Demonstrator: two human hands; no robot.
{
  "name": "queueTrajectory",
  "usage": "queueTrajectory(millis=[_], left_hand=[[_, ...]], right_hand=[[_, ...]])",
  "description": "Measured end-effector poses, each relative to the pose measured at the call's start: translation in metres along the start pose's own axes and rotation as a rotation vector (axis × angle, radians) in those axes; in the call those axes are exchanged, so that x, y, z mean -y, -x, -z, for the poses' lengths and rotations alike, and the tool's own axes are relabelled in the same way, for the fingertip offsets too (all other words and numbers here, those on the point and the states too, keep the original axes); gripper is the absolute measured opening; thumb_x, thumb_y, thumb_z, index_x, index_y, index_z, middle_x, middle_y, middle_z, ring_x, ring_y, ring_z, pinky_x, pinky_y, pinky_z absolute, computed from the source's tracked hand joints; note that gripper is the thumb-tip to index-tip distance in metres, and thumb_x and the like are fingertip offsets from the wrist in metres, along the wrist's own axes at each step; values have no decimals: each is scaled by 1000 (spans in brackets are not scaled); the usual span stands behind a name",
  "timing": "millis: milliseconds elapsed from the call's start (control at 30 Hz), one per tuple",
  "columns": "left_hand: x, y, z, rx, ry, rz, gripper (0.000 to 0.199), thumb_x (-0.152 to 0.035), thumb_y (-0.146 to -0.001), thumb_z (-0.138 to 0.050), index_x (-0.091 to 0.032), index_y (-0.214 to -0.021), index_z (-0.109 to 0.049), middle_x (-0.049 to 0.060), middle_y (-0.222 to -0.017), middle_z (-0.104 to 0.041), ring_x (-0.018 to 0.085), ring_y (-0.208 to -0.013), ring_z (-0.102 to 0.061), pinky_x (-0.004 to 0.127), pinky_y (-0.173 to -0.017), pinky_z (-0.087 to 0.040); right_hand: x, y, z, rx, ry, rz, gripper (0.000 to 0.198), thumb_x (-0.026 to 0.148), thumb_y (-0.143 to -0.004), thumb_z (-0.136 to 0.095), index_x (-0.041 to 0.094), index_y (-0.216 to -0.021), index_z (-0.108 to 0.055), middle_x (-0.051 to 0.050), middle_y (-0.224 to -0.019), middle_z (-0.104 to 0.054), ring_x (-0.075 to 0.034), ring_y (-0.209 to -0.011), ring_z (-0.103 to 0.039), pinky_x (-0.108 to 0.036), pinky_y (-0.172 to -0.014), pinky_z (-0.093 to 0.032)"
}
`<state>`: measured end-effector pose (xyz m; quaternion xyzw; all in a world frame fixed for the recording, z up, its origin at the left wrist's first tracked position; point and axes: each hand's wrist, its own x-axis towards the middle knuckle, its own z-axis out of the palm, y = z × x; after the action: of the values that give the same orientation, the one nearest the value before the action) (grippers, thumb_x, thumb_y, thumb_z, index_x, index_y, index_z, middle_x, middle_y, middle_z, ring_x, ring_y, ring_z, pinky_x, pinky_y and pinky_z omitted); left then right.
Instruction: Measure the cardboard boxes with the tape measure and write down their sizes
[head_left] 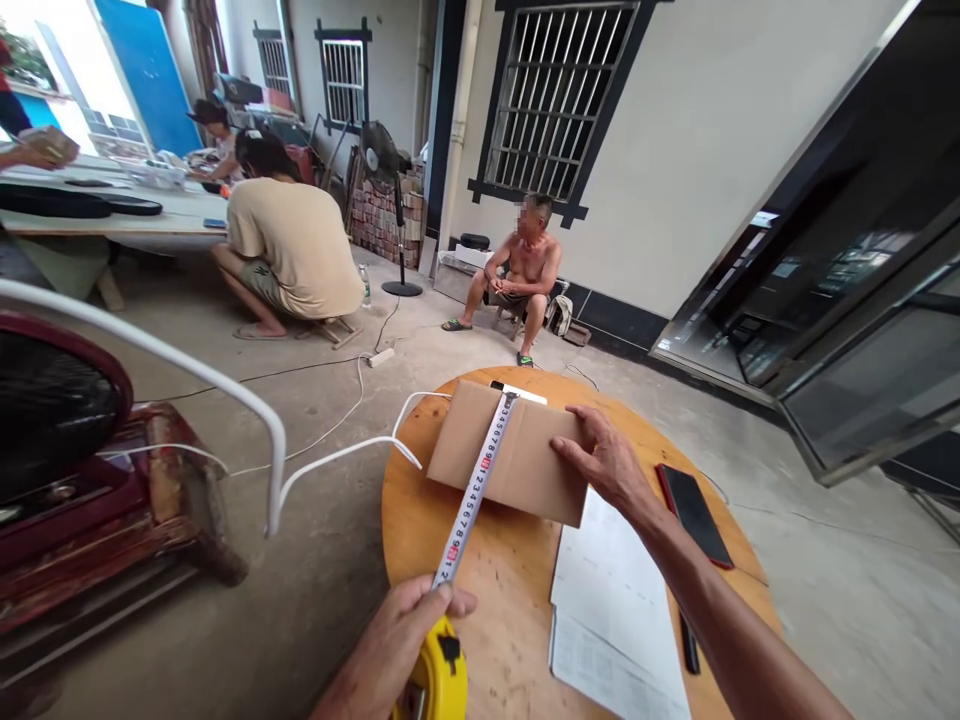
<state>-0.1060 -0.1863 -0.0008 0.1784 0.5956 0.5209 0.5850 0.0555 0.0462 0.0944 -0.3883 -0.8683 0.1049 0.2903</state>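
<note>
Closed around a yellow tape measure (450, 672), my left hand (409, 630) is at the near edge of the round wooden table, thumb pressed on the drawn-out blade. The white blade slants up across a brown cardboard box (532, 455), and its metal end sits near the box's far edge. My right hand (604, 455) grips the right end of the box, thumb on the top face and fingers over the far edge. The box is tilted, its near edge above the wooden tabletop (495, 580). Beneath my right forearm lie white paper sheets (615, 600).
A phone with a red case (694, 515) and a dark pen-like stick (688, 645) lie on the table's right. White cables (352, 445) reach its left edge. A seated person (529, 260), another crouching person (292, 240) and a standing fan (397, 210) are beyond.
</note>
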Motion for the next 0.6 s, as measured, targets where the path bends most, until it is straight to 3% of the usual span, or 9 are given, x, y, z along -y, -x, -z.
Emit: queueTrajectory(millis=[333, 500, 600], left_hand=[[11, -22, -10, -32, -113, 23, 43, -54, -77, -52, -14, -82, -67, 4, -71, -61, 18, -62, -54, 29, -63, -38], [-2, -13, -9, -14, -87, 36, 38, -52, -75, -56, -16, -77, -68, 5, -76, -65, 17, -62, -53, 27, -62, -38], [-8, -2, -6, 48, -105, -26, 40, -54, -74, -56, -16, -72, -69, 7, -75, -67, 17, -62, -53, 28, -63, -38]], right_hand=[[-14, -9, -7, 12, -21, -35, 46, 47, -78, -56, 22, -117, -52, -10, -117, -57, -28, -101, -56, -43, -82, -46], [-18, -10, -10, -30, -8, -9, 47, 52, -78, -55, 23, -115, -54, -9, -113, -60, -28, -97, -58, -42, -78, -47], [-21, -10, -13, -46, 0, -15, 50, 56, -76, -55, 23, -114, -55, -9, -109, -61, -28, -93, -59, -41, -74, -48]])
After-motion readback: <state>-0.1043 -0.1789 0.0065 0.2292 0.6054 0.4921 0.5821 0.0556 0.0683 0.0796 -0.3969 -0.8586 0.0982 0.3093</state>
